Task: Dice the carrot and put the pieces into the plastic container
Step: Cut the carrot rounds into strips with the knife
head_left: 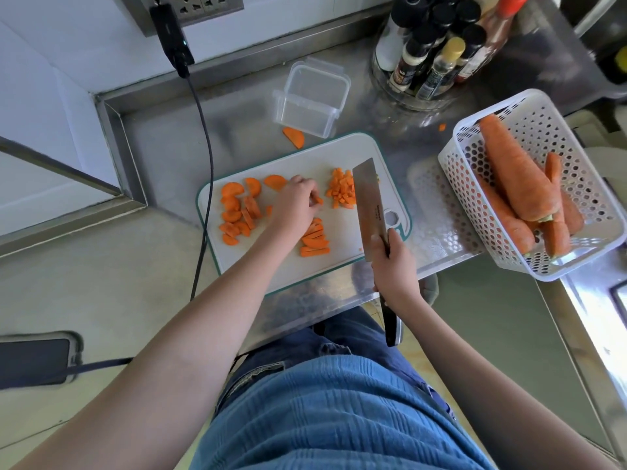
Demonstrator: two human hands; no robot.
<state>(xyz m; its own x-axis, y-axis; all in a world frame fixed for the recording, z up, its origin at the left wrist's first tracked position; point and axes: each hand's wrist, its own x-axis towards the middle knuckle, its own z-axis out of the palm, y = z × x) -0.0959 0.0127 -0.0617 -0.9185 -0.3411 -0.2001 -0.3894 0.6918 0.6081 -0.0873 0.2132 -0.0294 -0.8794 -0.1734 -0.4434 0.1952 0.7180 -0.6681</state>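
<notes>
Carrot point(241, 212) lies part-sliced on the cutting board point(339, 232), left hand point(298, 201) pinching a piece beside the diced pile point(341, 189), right hand point(393, 262) clenching the knife point(368, 198); risk: blade nicks nearby fingers, or pieces roll off short of the container point(310, 100)

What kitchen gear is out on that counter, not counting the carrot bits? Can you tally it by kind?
Cutting board: 1
Cleaver, gripped by the right hand: 1
Clear plastic container, nothing in it yet: 1
White basket of whole carrots: 1
Round rack of bottles: 1
Total: 5 items
The left hand pinches a carrot piece on the board.
</notes>
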